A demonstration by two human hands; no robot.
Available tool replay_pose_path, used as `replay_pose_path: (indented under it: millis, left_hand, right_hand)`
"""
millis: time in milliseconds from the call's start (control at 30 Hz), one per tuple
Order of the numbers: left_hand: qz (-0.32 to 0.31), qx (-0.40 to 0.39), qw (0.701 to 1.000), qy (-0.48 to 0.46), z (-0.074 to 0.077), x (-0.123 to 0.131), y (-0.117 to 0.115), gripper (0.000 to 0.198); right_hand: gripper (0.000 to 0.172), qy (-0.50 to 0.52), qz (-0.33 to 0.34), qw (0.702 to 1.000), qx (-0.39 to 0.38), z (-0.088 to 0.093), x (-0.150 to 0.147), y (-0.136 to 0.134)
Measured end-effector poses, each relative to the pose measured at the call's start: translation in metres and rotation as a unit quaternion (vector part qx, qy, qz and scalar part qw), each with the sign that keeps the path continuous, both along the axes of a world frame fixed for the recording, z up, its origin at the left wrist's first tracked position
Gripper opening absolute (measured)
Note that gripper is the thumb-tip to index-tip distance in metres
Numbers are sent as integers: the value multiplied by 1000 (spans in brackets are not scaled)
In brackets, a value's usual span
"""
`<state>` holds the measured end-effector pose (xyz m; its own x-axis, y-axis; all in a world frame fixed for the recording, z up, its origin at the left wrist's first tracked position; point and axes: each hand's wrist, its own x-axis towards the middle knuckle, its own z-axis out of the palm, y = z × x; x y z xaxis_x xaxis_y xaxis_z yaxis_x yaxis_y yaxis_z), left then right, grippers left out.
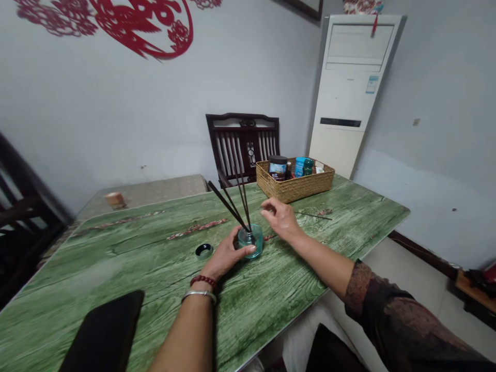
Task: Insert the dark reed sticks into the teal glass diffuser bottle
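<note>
Head view: a wicker basket [295, 183] sits beyond the glass jar [250, 242].

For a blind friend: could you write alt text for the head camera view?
A person's left hand grips a teal glass jar holding dark reed sticks on a green wood-grain table. The right hand hovers beside it, near a loose stick. A black lid lies close by, and a wicker basket stands behind.

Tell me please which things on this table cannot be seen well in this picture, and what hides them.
Head view:
Glass jar: the left hand hides its near side.
Containers in the wicker basket: the basket front hides their lower parts; most labels are too small to read.
Black flat object: the bottom edge cuts it off.
</note>
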<state>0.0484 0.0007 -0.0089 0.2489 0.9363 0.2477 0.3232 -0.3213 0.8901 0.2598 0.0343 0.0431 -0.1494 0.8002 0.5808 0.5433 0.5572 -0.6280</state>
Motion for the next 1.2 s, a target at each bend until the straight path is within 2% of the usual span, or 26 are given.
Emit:
replay_pose_path:
  millis: [133,233,300,367,467,600,833,933,1000,1067,1133,1200]
  left_hand:
    - [11,-3,1000,10,-1,-1,0,76]
    - [9,-4,1000,13,-1,-2,0,76]
    - [6,-5,1000,16,0,-2,-1,76]
    - [8,-7,1000,20,1,-2,-1,76]
    - [18,-9,999,27,2,-2,-2,77]
    - [16,-5,999,29,2,-2,-1,74]
    - [17,4,1000,19,0,-2,0,74]
    - [19,2,1000,17,0,-1,0,75]
    - [21,-3,1000,17,1,-1,0,77]
    - [23,-8,1000,18,2,-1,-1,79]
    - [19,-6,1000,18,3,-1,-2,78]
    - [13,-4,1000,17,4,0,-3,75]
  right_hand:
    - [28,-148,-139,979,-37,-15,59,25]
    - [41,-271,-226,930,-99,-31,96,41]
    - [42,-332,-253,898,-137,-42,110,45]
    - [39,-359,-261,883,-156,-50,117,46]
    - [35,-369,-263,878,-158,-55,119,42]
    - [35,-391,-250,875,-140,-50,116,39]
    - [32,-384,-226,887,-120,-39,109,28]
    - [27,-332,-212,914,-95,-24,104,23]
    - [23,-220,-181,957,-62,-10,98,22]
    - [19,-65,-136,988,-22,7,89,21]
    - [17,78,-75,994,1,24,78,18]
    - [16,193,5,981,5,39,64,13]
